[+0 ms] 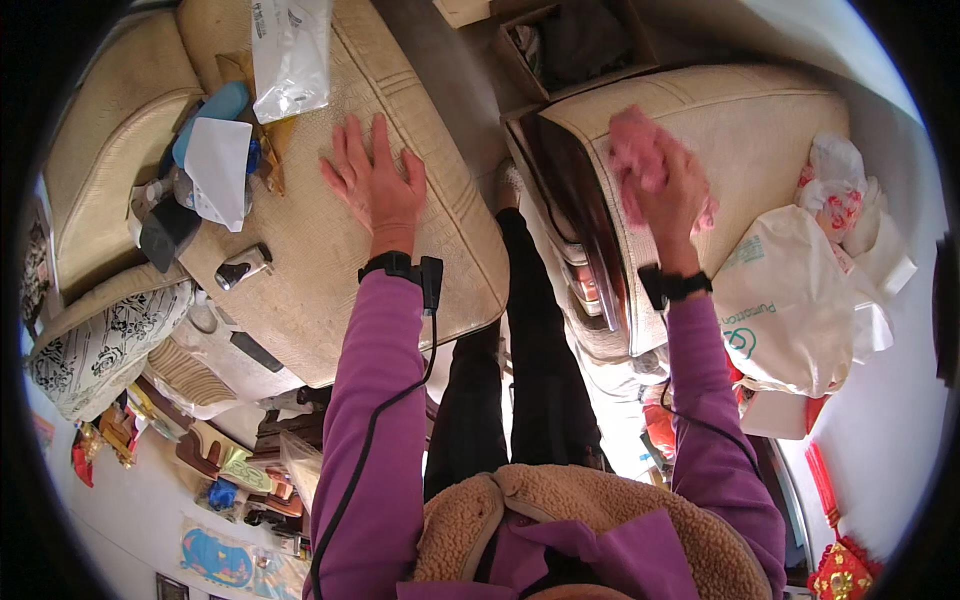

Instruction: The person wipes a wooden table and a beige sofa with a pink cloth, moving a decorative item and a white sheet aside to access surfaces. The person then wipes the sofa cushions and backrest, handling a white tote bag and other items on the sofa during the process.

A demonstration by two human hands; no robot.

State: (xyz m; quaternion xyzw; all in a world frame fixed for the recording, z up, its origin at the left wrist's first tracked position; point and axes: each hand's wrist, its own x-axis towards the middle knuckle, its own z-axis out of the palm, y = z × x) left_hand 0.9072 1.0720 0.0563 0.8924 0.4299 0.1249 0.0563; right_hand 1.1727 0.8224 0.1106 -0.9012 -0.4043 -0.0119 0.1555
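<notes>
My left hand [379,180] lies palm down with fingers spread on the cream leather sofa seat [442,225]. It holds nothing. On the right, my right hand [675,195] grips a crumpled pink cloth [641,161] over the top of a cream padded sofa armrest [765,112]. Whether the cloth presses on the leather is hard to tell. Dark glossy wood trim [592,225] runs down the inner side of this armrest. Left of my left hand, a hair clipper or similar small silver-and-black device [244,266] rests on the seat.
A clear plastic bag [292,67], a white paper [217,161] and a black box-like item [169,232] crowd the seat's left side. A white printed bag [795,300] sits right of my right forearm. Beyond the armrest stands an open box [577,56] with dark contents.
</notes>
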